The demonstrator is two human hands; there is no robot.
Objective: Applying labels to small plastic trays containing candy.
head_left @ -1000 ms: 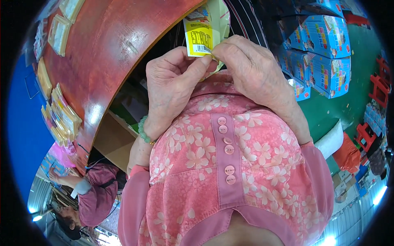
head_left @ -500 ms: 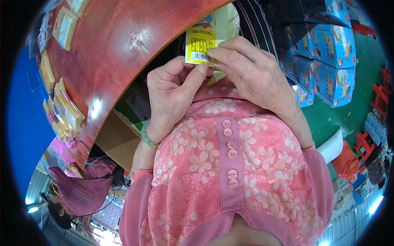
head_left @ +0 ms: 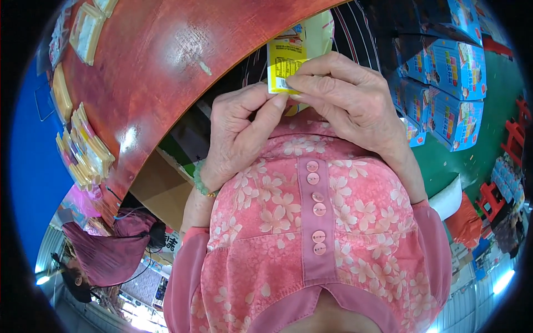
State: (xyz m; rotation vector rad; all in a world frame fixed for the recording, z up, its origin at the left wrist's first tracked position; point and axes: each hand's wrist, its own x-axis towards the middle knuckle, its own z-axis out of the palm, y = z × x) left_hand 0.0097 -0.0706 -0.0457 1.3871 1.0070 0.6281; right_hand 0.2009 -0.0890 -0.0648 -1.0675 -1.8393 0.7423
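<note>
Yellow printed packet [head_left: 285, 53] extends beyond the fingertips, probably light, flexible and easily creased. Left hand [head_left: 239, 125] and right hand [head_left: 350, 102] pinch its near edge, apparently the steadiest hold; the barcode [head_left: 282, 83] lies just beside the right forefinger, partly covered.
</note>
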